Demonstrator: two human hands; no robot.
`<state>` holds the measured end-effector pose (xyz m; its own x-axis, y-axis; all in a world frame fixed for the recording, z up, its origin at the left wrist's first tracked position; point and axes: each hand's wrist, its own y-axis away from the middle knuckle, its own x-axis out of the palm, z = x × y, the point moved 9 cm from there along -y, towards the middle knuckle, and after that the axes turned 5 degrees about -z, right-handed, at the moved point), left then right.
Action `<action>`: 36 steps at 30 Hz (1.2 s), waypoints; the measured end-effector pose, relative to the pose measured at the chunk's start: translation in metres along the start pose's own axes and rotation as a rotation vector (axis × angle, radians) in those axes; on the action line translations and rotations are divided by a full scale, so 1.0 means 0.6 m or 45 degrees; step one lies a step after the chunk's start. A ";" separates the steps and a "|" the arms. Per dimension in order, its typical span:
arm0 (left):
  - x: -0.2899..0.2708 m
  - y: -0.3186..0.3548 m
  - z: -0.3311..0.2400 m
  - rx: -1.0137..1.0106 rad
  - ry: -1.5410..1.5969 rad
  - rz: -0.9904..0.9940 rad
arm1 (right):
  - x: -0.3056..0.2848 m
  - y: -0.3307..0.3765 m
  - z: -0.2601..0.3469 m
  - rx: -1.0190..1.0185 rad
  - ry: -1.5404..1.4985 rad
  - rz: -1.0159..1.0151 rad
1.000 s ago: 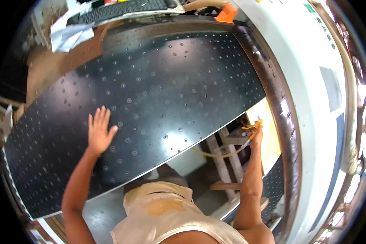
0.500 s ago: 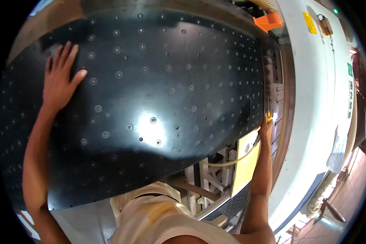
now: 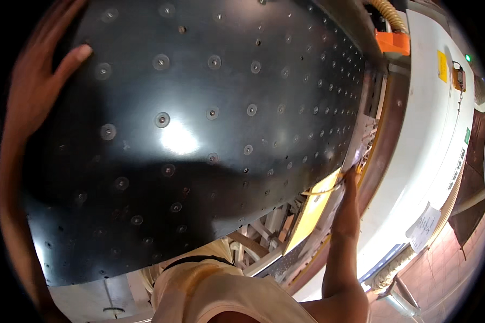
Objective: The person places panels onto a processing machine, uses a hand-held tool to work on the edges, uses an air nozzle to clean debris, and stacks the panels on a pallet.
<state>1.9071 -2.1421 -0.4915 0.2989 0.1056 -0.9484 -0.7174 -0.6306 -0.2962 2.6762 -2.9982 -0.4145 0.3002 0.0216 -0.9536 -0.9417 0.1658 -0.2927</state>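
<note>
A large, glossy black panel (image 3: pixel 231 91), dotted with round fasteners and small holes, stretches across in front of me. My left hand (image 3: pixel 40 81) lies open at the panel's left part, thumb spread from the fingers; its fingertips run out of the picture. Over at the right edge of the panel, my right hand (image 3: pixel 352 178) reaches into the gap beside the machine, its fingers curled. A small yellow-orange thing (image 3: pixel 359 169) shows at those fingertips, too small to name. Near the wrist, a thin yellowish hose (image 3: pixel 323 191) curves out from under the panel.
A white machine housing (image 3: pixel 423 145) stands along the right, with an orange part (image 3: pixel 392 43) and ribbed hose (image 3: pixel 389 15) at its top. Below the panel's edge are a yellow board (image 3: pixel 310 219) and frame bars (image 3: pixel 249 243). A paper sheet (image 3: pixel 424 227) hangs on the housing.
My view has turned to the right and come closer to the panel. My left hand now appears farther left and higher, partly cut off. The right hand stays at the panel's right edge.
</note>
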 end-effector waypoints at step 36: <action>0.019 0.698 -0.250 -0.472 0.471 1.223 | -0.145 0.981 -0.094 0.398 -1.484 0.268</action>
<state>1.7043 -2.5202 -0.6093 -0.0690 -0.7524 -0.6551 -0.5368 -0.5255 0.6601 2.0870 -2.9578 -0.5076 0.2540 0.9197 -0.2996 -0.9594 0.2787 0.0422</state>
